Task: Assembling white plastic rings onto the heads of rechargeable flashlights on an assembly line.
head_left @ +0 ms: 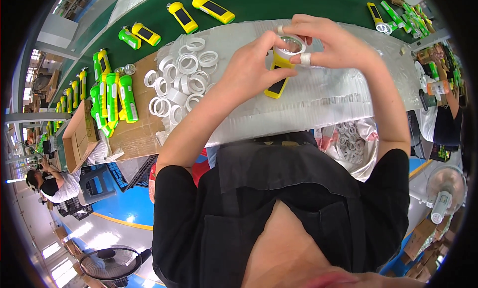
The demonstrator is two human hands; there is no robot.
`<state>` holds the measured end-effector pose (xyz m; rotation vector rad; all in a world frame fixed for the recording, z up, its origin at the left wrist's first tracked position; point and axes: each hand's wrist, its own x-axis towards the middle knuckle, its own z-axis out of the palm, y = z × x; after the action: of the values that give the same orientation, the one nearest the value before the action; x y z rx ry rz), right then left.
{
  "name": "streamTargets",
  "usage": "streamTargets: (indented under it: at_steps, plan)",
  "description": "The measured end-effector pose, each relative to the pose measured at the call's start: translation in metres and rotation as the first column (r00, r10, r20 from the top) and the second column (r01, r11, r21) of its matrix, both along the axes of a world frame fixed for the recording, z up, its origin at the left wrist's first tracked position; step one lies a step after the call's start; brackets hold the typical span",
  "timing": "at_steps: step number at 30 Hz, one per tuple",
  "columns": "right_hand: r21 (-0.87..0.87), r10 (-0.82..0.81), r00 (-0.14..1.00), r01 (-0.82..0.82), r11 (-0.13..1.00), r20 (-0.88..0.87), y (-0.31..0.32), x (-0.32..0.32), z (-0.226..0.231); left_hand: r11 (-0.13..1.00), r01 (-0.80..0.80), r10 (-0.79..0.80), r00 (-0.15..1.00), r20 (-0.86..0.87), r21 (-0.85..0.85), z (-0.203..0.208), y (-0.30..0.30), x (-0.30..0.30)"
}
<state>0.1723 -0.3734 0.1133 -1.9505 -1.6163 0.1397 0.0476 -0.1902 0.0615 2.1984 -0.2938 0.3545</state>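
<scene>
Gripping a yellow flashlight with a black panel [275, 89], the left hand [249, 64] and right hand [333, 43] close around its head, where a white plastic ring [294, 52] shows, above the film-covered green bench [298, 3]. Just below the near edge, a white bag with red marks [369, 129] holds many small white rings [349, 142]. Leftward, an open brown cardboard box [79, 131] stands near piled green-and-yellow flashlights [112, 96]; its contents cannot be made out.

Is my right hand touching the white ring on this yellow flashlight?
Touching: the head view shows the thumb of your right hand against the white ring.
</scene>
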Motion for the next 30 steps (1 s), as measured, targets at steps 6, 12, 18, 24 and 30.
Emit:
streamTargets:
  at_steps: [6,12,18,24,30]
  plan:
    - [-0.309,0.032,0.999,-0.044,0.950,-0.043,0.009,0.005,0.025,0.995,0.004,0.006,0.995,0.099,-0.095,-0.006,-0.010,0.006]
    - [-0.279,-0.017,0.998,-0.002,0.960,-0.066,0.006,-0.005,0.021,0.994,0.017,-0.007,0.996,0.092,-0.110,-0.006,-0.011,0.001]
    - [-0.299,-0.160,0.987,0.147,0.943,-0.020,0.003,-0.013,0.016,1.000,-0.004,0.004,0.957,0.291,-0.001,-0.015,-0.014,0.010]
    - [-0.302,-0.500,0.812,0.578,0.758,0.300,0.013,-0.024,0.002,0.998,-0.035,0.043,0.974,0.221,-0.042,-0.017,-0.016,0.017]
    - [0.177,-0.003,0.999,-0.005,0.984,0.046,0.002,-0.003,-0.002,0.999,-0.049,0.049,0.973,0.227,-0.010,-0.015,-0.018,0.013]
